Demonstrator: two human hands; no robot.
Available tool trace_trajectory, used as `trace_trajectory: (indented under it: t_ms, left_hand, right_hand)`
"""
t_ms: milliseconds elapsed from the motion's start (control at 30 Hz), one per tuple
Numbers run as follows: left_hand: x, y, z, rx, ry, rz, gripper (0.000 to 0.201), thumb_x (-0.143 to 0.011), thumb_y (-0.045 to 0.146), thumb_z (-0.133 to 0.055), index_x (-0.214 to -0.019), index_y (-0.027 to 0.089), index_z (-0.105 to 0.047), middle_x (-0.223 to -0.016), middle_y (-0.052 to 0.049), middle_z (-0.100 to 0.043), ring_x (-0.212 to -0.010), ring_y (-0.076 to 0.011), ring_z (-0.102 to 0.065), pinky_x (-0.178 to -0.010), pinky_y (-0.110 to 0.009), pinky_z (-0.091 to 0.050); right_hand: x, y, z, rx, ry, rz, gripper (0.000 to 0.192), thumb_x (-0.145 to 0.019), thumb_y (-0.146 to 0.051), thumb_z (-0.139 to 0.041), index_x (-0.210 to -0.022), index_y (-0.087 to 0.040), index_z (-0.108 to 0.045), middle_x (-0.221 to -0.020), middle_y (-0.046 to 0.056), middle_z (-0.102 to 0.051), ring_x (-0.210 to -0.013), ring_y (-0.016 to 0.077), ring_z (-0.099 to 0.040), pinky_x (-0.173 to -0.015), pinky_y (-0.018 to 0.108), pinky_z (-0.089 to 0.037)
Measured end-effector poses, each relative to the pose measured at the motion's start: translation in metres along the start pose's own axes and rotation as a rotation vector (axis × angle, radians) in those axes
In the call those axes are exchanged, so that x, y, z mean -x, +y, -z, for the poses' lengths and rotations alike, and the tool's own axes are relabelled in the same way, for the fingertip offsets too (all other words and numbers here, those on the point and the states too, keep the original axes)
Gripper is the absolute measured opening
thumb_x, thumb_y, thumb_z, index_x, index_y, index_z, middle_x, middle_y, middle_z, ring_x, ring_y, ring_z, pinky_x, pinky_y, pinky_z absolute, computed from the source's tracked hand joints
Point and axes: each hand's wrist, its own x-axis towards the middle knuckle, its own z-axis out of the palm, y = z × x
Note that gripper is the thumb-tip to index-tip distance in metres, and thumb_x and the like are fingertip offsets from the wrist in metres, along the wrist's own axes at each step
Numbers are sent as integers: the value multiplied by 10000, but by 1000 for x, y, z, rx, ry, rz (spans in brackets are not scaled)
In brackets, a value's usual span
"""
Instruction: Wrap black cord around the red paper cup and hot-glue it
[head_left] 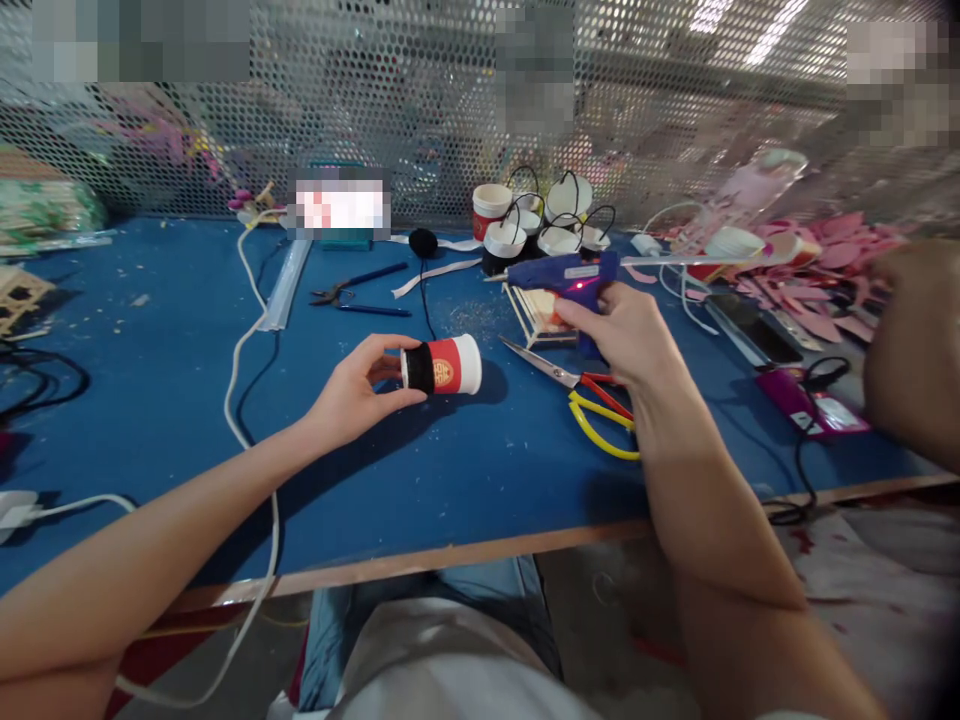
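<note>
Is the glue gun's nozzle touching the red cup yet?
Apart. The head view shows the glue gun in the right hand, its nozzle pointing left with bare blue table between it and the red cup held by the left hand.

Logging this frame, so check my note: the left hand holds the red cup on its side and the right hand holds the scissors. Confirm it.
Not quite. The head view shows the right hand holding the blue glue gun, not the scissors, which lie on the table beside it. The left hand does hold the red cup on its side.
</note>
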Motion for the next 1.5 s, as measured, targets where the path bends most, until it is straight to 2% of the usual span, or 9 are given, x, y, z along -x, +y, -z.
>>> trace_trajectory:
  t_ms: [200,467,567,667,767,933,1100,1267,1500]
  left_hand:
    - [0,5,-1,7,4,6,507,-659,238,-746,-1111,177,-523,-1138,-82,-563,-915,-179,-616,-877,-413,-521]
    - [1,3,1,-108,-30,-164,465,-711,217,-714,-1137,198,-530,-1148,-75,-526,-1005,-183,-577,-918,-404,-506]
    - [1,5,2,-195,-58,-257,445,-741,219,-690,-1155,207,-527,-1199,-101,-508,-1124,-222,-529,-913,-397,-513]
    - [3,10,2,-378,-85,-373,408,-779,196,-650,-1165,201,-520,-1236,-129,-500,-1156,-238,-513,-924,-408,-502]
    - [7,16,0,-600,-110,-550,351,-811,149,-603,-1151,188,-524,-1241,-147,-509,-1149,-241,-514,-946,-423,-476]
    - [12,19,-4,-729,-159,-736,334,-822,90,-553,-1140,187,-529,-1246,-159,-495,-1145,-255,-503,-902,-421,-486]
    - [14,19,-6,-693,-174,-763,321,-822,99,-535,-1124,204,-565,-1251,-135,-470,-1133,-268,-509,-866,-408,-504]
    - [16,22,-6,-660,-230,-677,345,-821,115,-540,-1141,241,-551,-1224,-106,-452,-1100,-249,-509,-878,-407,-501]
    - [16,27,-8,-335,-234,-349,570,-765,235,-671,-1264,249,-395,-1156,-101,-465,-1074,-222,-517,-881,-386,-524]
  right_hand:
    - [-29,19,-2,737,103,-34,372,-814,-455,-504,-763,-109,-631,-701,139,-641,-748,280,-620,-681,394,-450]
    - [-23,17,-8,932,148,-90,387,-812,-442,-518,-910,-109,-690,-942,185,-633,-873,304,-594,-688,415,-441]
    - [-7,-3,-13,775,162,126,308,-837,-384,-507,-892,-146,-695,-920,133,-636,-881,253,-579,-711,365,-431]
    - [14,-30,-24,464,-114,286,345,-870,-413,-461,-808,-159,-686,-809,72,-649,-723,173,-575,-639,295,-412]
    - [30,-50,-40,260,-341,364,385,-908,-412,-405,-805,-160,-677,-819,61,-659,-765,155,-587,-687,271,-409]
    - [33,-57,-59,253,-517,286,565,-915,-535,-317,-689,-146,-659,-712,77,-650,-767,167,-600,-717,280,-391]
    - [32,-51,-64,23,-725,201,492,-880,-548,-388,-763,-163,-672,-784,46,-671,-801,157,-597,-733,278,-421]
    - [37,-46,-66,-269,-631,81,271,-741,-438,-634,-784,-170,-650,-792,11,-657,-751,129,-587,-714,276,-459]
    - [38,-40,-58,-364,-433,147,203,-771,-376,-617,-782,-176,-582,-776,4,-623,-748,123,-563,-718,280,-450]
